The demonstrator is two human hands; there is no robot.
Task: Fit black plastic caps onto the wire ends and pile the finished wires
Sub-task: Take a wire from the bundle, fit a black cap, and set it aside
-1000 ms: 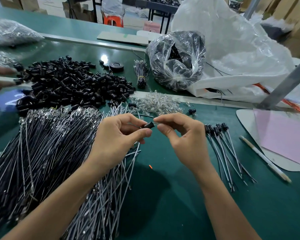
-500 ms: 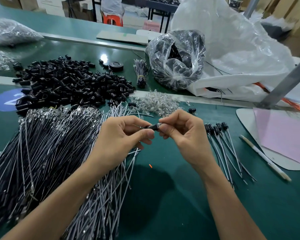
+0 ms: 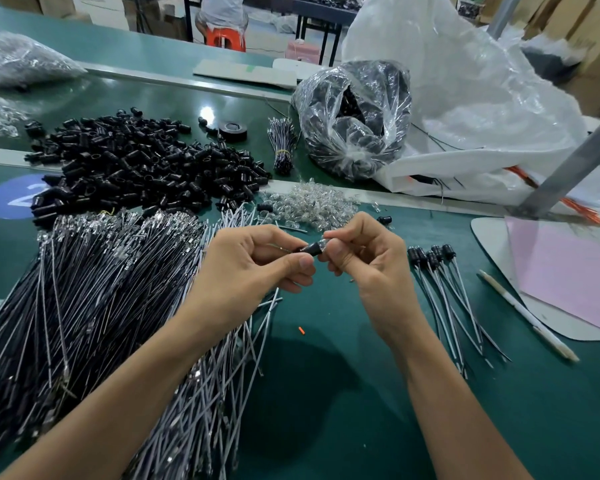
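Over the middle of the bench [image 3: 326, 403] both hands meet on one black cap [image 3: 308, 248]. The left hand [image 3: 250, 268] pinches its dark body between thumb and forefinger. The right hand [image 3: 368, 268] pinches the other end, where something clear and glossy shows; whether that is a bulb or only glare is hard to tell. Only a short glinting stub of wire [image 3: 286, 249] shows left of the cap. The rest is lost behind the left palm, so how far it sits in the cap cannot be seen. The other fingers of both hands are curled in.

The heap of bare wires [image 3: 94, 306] fills the near left corner, runs off the left and near edges, and passes under the left forearm. The finished wires [image 3: 444, 299] lie just right of the right hand, caps pointing to the far edge; the wrist hides part of their left side.

Toward the far edge lies the loose heap of caps [image 3: 136, 171], partly covering a blue round sticker [image 3: 7, 200]. Right of it, behind the hands, is a scatter of clear bulbs [image 3: 312, 202]. Farther back are a tape roll [image 3: 232, 130], a tied bundle [image 3: 283, 147] and a clear bag of dark parts [image 3: 354, 123] that leans on a big white bag [image 3: 482, 98]. A grey post [image 3: 568, 168] slants across the right edge above a pink sheet [image 3: 575, 271], with a pen [image 3: 527, 317] beside it. A tiny orange scrap [image 3: 300, 330] lies between the forearms.
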